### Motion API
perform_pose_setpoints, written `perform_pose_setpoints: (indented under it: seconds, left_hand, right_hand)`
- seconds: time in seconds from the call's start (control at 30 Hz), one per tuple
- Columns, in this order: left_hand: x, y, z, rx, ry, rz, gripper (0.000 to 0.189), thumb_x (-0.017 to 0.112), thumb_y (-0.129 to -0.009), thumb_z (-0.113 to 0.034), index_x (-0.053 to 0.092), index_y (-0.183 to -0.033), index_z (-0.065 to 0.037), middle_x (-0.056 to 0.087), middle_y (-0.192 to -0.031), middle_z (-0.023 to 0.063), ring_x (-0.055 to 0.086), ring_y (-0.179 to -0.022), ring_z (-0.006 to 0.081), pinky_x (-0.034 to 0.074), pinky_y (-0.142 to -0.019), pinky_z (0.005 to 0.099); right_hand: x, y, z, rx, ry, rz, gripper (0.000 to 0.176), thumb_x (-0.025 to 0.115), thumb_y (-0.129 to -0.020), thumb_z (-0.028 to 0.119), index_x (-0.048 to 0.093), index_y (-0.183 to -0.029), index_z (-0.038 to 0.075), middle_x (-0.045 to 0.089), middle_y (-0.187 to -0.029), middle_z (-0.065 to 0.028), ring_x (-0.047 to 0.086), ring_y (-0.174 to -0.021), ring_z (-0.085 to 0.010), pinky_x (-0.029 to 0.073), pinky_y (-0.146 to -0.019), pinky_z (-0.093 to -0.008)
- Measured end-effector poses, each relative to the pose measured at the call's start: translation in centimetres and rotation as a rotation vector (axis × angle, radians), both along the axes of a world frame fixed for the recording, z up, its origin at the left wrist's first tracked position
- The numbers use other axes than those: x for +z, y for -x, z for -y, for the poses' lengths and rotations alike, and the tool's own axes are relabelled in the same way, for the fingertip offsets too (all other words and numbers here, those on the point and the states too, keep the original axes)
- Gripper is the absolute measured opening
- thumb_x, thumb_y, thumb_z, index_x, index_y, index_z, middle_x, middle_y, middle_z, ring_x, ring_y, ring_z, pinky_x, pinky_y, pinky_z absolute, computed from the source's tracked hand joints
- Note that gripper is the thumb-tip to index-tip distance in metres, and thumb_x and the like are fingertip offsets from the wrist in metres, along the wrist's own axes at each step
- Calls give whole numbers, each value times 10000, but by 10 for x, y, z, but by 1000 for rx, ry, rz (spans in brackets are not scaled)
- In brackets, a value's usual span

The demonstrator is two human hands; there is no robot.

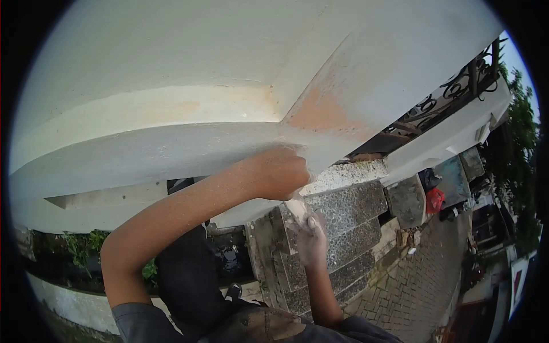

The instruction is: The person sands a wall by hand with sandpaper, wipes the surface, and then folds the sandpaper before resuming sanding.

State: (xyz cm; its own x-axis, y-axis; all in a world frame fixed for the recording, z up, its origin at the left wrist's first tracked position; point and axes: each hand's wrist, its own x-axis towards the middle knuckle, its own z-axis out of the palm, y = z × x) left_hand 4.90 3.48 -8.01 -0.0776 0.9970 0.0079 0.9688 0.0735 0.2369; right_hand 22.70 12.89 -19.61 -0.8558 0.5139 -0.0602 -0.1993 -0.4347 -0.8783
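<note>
My left hand [287,173] is closed, with its knuckles right at the lower edge of the white wall [229,143], near a corner. Its fingers are curled away from me, and I cannot tell what they hold. Just below it, my right hand [312,237] is closed around a pale, flat, whitish piece [297,210] that points up towards the left hand. White powder or paste coats the right hand's fingers and palm. Beside the left hand, the wall has an orange-brown bare patch [323,111] where the white surface is worn or smeared.
Black wrought ironwork [440,100] tops the wall at the right. Below are pebbled stone steps [349,211], a concrete slab [407,203], a red plastic bag [434,200] and a brick-paved path [409,286]. Green plants [86,248] grow in a dark trough at the left.
</note>
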Motion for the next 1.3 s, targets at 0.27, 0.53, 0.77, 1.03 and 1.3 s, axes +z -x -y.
perform_pose_setpoints:
  seconds: [0.27,0.53,0.77,1.03,1.3]
  left_hand:
    - [-63,0,53,285,-322,796,379,608,-713,-220,586,-1038,-27,629,-914,130,596,-762,225,451,-774,329]
    - [-48,-36,59,504,-229,1011,323,597,-748,-195,593,-978,31,628,-823,195,611,-749,241,449,-734,329]
    - [-52,-55,69,605,-424,692,269,569,-755,-135,589,-960,38,603,-828,242,594,-757,334,444,-722,356]
    - [-56,-19,86,448,-298,765,269,555,-766,-127,586,-991,16,608,-891,212,584,-818,340,431,-758,353]
    - [-44,-17,81,417,-110,761,282,525,-788,-154,591,-1014,2,596,-939,221,561,-892,331,411,-830,367]
  right_hand:
    - [22,32,29,50,185,10,330,503,-831,145,466,-1143,47,549,-1048,-67,531,-950,-184,432,-808,-359]
    - [21,37,50,18,313,-17,186,522,-843,96,520,-1023,51,580,-979,-54,556,-891,-152,439,-778,-323]
    - [6,22,52,71,-267,51,257,527,-831,26,498,-1085,-1,577,-878,-35,542,-844,-96,435,-748,-242]
    - [17,21,42,32,46,-45,658,553,-781,-20,208,-1340,14,564,-756,-14,581,-861,-172,370,-937,-334]
    - [15,30,34,172,139,-172,767,539,-794,45,50,-1385,72,323,-1297,-151,362,-1207,-266,244,-1025,-432]
